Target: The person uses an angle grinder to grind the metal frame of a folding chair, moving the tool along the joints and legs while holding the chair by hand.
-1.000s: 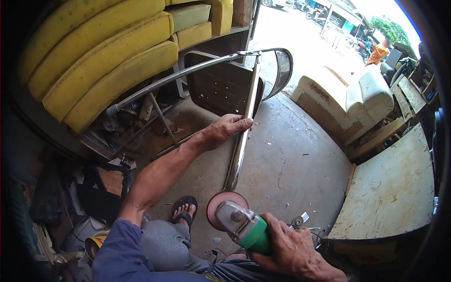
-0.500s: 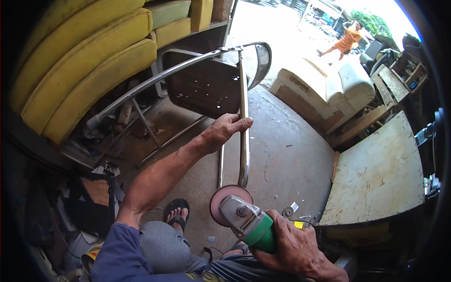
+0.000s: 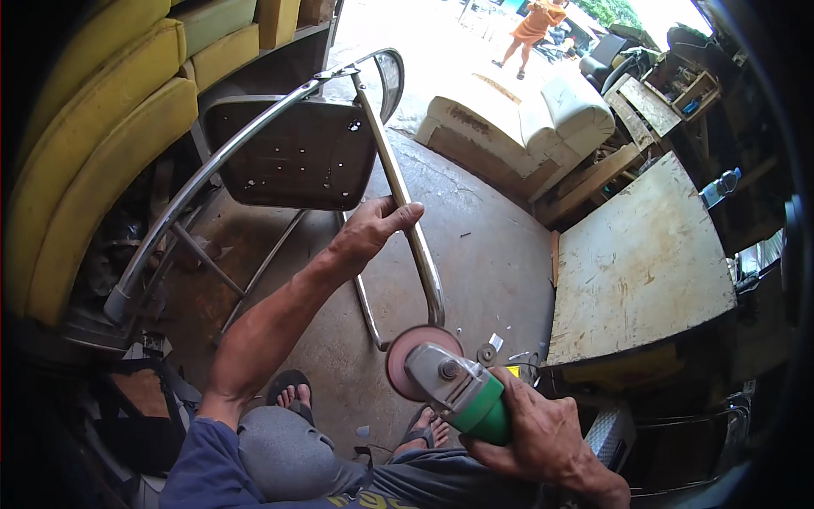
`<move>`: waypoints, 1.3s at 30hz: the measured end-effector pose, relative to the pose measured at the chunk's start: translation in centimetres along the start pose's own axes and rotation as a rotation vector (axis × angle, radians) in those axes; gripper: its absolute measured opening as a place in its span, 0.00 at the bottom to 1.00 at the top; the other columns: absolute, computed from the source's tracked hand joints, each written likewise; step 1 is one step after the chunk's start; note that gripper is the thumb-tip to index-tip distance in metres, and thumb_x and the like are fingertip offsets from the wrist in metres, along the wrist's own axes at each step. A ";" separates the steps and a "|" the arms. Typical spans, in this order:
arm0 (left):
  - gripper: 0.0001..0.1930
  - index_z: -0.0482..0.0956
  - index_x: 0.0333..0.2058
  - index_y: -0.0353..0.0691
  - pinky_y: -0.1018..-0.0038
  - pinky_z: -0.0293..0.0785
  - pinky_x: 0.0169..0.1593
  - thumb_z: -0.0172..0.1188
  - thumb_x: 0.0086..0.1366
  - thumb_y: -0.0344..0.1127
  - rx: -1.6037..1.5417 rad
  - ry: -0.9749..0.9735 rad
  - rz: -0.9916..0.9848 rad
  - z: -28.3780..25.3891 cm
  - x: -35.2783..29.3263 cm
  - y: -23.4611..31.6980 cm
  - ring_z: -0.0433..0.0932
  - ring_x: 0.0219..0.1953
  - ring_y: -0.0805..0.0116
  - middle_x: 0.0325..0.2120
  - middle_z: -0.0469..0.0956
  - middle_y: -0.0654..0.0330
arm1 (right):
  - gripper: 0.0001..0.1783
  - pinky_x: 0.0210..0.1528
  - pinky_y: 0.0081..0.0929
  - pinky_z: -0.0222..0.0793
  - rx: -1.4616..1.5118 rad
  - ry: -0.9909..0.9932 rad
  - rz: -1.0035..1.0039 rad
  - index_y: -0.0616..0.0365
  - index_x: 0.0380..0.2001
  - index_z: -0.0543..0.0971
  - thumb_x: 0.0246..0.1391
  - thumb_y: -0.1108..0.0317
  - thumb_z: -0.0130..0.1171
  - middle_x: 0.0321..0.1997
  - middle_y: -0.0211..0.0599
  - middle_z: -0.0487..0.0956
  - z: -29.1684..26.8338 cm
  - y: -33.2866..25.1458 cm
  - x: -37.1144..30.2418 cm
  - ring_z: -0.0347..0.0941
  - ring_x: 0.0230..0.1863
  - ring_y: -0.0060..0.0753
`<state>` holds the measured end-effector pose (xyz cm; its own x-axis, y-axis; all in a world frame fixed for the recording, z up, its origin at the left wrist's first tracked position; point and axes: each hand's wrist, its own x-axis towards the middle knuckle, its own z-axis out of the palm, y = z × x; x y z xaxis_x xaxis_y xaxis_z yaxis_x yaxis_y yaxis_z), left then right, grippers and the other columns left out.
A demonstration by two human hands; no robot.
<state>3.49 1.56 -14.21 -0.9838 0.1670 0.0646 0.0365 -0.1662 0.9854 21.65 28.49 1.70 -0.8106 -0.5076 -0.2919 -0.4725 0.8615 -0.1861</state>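
Observation:
My left hand [image 3: 373, 231] is wrapped round a tube of a metal chair frame [image 3: 398, 187], thumb across the front. The chair is tipped over; its dark seat underside [image 3: 292, 161], dotted with small holes, faces me. In my right hand [image 3: 543, 428] is a green angle grinder [image 3: 483, 413] with a grey metal head. Its reddish disc [image 3: 407, 360] lies by the bent lower end of the chair tube; I cannot tell whether they touch. My right fingers wrap round the green body, partly hidden under it.
Yellow cushions [image 3: 102, 170] are stacked at the left. A worn pale sofa [image 3: 509, 136] stands at the far right, near a scuffed white board [image 3: 644, 271]. A spare disc [image 3: 486, 353] lies on the concrete floor. Beyond the sofa is a person in orange [image 3: 536, 30].
My view has swung to the right, so the chair and sofa sit further left in it. Both hands keep their holds. The distant person has changed pose.

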 end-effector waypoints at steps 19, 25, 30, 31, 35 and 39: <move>0.25 0.80 0.43 0.36 0.71 0.63 0.57 0.61 0.69 0.58 -0.084 0.028 -0.034 0.4 0.7 -1.3 0.71 0.47 0.73 0.37 0.76 0.63 | 0.44 0.37 0.41 0.83 0.116 0.173 -0.043 0.63 0.62 0.66 0.50 0.47 0.70 0.43 0.57 0.84 -1.3 3.4 -0.1 0.86 0.36 0.53; 0.10 0.74 0.38 0.38 0.59 0.81 0.38 0.57 0.71 0.40 -0.514 0.351 -0.304 -3.8 8.5 2.7 0.78 0.32 0.63 0.30 0.77 0.58 | 0.45 0.44 0.45 0.80 0.300 0.305 0.193 0.64 0.61 0.68 0.46 0.50 0.73 0.39 0.60 0.83 0.3 5.8 -1.4 0.84 0.39 0.60; 0.10 0.74 0.30 0.36 0.63 0.77 0.21 0.57 0.70 0.33 -0.235 0.522 -0.185 -5.1 16.5 1.4 0.68 0.12 0.71 0.15 0.66 0.64 | 0.34 0.48 0.40 0.76 0.587 0.381 0.483 0.62 0.54 0.76 0.49 0.52 0.73 0.45 0.55 0.84 4.7 8.6 -4.0 0.83 0.48 0.51; 0.11 0.72 0.25 0.39 0.66 0.74 0.19 0.57 0.69 0.29 -0.187 0.537 -0.134 -4.6 15.8 1.4 0.65 0.11 0.73 0.14 0.64 0.66 | 0.30 0.42 0.45 0.76 0.544 0.486 0.461 0.62 0.47 0.77 0.48 0.51 0.73 0.37 0.53 0.84 6.8 9.8 -3.9 0.83 0.39 0.54; 0.09 0.72 0.26 0.39 0.73 0.73 0.21 0.58 0.67 0.27 -0.329 0.391 -0.269 -2.5 10.1 3.4 0.63 0.11 0.82 0.16 0.64 0.70 | 0.33 0.44 0.46 0.75 0.637 0.517 0.588 0.60 0.51 0.77 0.49 0.48 0.73 0.39 0.52 0.84 12.8 13.5 -4.6 0.83 0.41 0.53; 0.06 0.73 0.30 0.37 0.74 0.75 0.24 0.58 0.67 0.27 -0.312 0.311 -0.291 -0.8 7.9 4.2 0.65 0.12 0.83 0.16 0.65 0.71 | 0.36 0.45 0.46 0.76 0.612 0.605 0.664 0.61 0.54 0.77 0.50 0.46 0.72 0.41 0.53 0.84 14.7 15.0 -5.1 0.82 0.43 0.53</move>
<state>-4.26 1.43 -9.68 -0.9527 -0.0391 -0.3014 -0.2533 -0.4457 0.8586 23.77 43.87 -13.35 -0.9561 0.2918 -0.0268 0.2392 0.7244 -0.6465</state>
